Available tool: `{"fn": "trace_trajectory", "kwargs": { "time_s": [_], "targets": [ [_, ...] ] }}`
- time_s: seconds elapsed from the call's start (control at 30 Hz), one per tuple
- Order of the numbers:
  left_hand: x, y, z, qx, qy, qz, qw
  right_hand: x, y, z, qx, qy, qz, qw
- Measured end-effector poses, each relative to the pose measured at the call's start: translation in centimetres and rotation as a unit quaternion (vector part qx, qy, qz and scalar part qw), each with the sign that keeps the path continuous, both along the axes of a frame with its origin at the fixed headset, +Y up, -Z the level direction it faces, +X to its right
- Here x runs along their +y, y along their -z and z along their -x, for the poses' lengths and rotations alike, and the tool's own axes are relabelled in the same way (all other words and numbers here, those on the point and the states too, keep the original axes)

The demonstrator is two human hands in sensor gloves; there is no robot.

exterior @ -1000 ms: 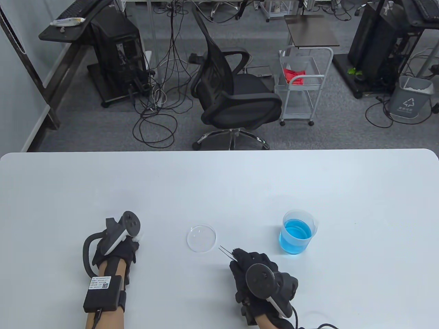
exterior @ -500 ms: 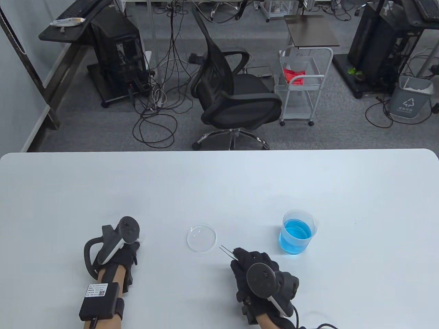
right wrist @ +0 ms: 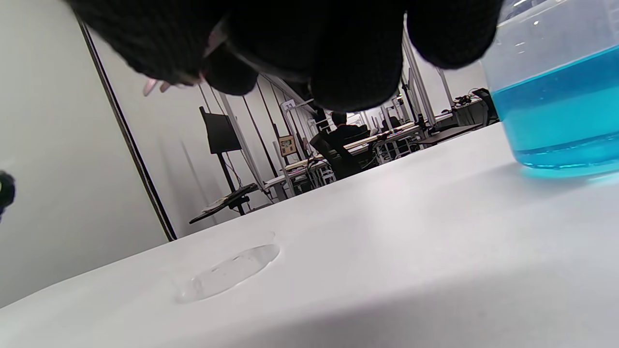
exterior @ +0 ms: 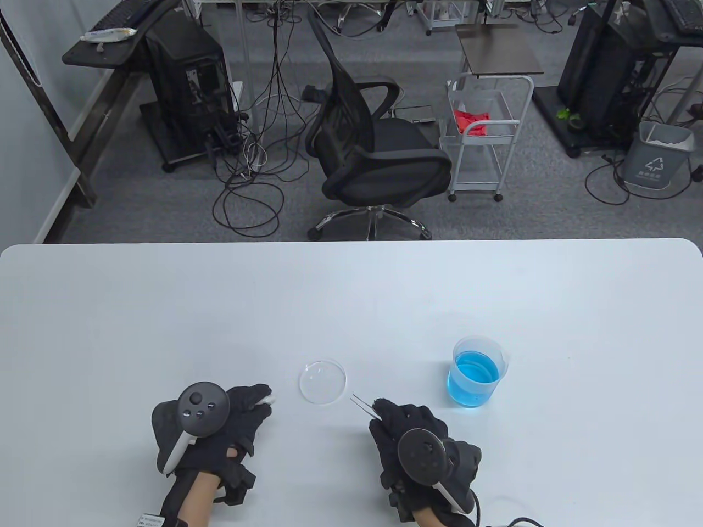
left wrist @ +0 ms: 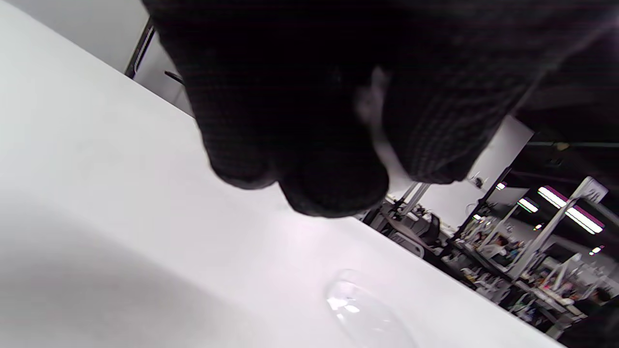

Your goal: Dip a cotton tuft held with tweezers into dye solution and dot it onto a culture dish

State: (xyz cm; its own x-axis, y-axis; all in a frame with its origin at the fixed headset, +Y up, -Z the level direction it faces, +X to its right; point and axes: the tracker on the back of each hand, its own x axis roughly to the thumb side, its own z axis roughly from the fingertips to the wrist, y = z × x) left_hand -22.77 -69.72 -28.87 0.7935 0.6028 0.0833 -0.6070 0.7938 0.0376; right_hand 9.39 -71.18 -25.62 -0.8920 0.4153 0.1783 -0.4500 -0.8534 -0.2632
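Near the front edge of the white desk (exterior: 351, 296), the gloved right hand (exterior: 417, 439) keeps its grip clamped on slim metal tweezers (exterior: 361, 403), their tips pointing toward the clear, shallow culture dish (exterior: 323, 382) just beside them. Toward the desk's right side, well apart from the dish, stands a transparent beaker (exterior: 476, 372) about half full of bright blue dye solution (exterior: 475, 369). The left hand (exterior: 219, 433), fingers together, pinches what appears to be a small white cotton tuft (exterior: 266, 398); the wrist view is too dark to confirm.
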Motion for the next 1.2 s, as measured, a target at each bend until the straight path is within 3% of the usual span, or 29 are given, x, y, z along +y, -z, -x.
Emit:
{"fn": "trace_trajectory", "kwargs": {
  "time_s": [0.17,0.33,0.5,1.2],
  "targets": [
    [-1.0,-1.4,-1.1,-0.014,-0.063,-0.005,0.998,0.3,-0.7,1.0,0.04,-0.004,-0.019,0.999],
    [-2.8,-1.7,-1.8,-0.021,-0.126,0.0,0.992,0.3,-1.2,2.1,0.083,-0.007,-0.018,0.996],
    [-3.2,-2.0,-2.6,-0.035,-0.15,-0.006,0.988,0.2,-1.3,2.7,0.1,0.002,-0.013,0.995],
    [-3.9,-1.8,-3.7,-0.063,-0.155,0.012,0.986,0.0,-1.3,3.1,0.113,0.005,-0.011,0.993]
  ]
}}
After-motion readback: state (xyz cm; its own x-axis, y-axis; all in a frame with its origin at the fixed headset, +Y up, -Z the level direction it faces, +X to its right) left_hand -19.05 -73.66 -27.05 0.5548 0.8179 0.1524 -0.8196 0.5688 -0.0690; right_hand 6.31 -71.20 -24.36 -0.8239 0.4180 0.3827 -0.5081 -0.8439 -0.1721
